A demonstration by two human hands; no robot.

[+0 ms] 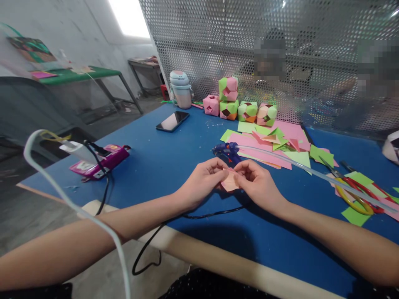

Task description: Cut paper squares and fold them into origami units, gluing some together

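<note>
A small folded pink paper piece (230,182) is held up just above the blue table, pinched from both sides. My left hand (207,178) grips its left edge between thumb and fingers. On the opposite edge, my right hand (255,180) is closed with the thumb on the near face. Just behind my hands lies a blue glue gun (228,150) with a small red light and a long clear glue stick running off to the right. Pink and green paper sheets (268,153) and cut scraps spread beyond it.
Several folded paper cubes (229,110) stand by a perforated metal screen (202,45). A phone (173,121) and a bottle (181,89) are at the back left. Scissors (352,195) lie at right. A purple power strip (102,162) with cables sits at left. People show behind the screen.
</note>
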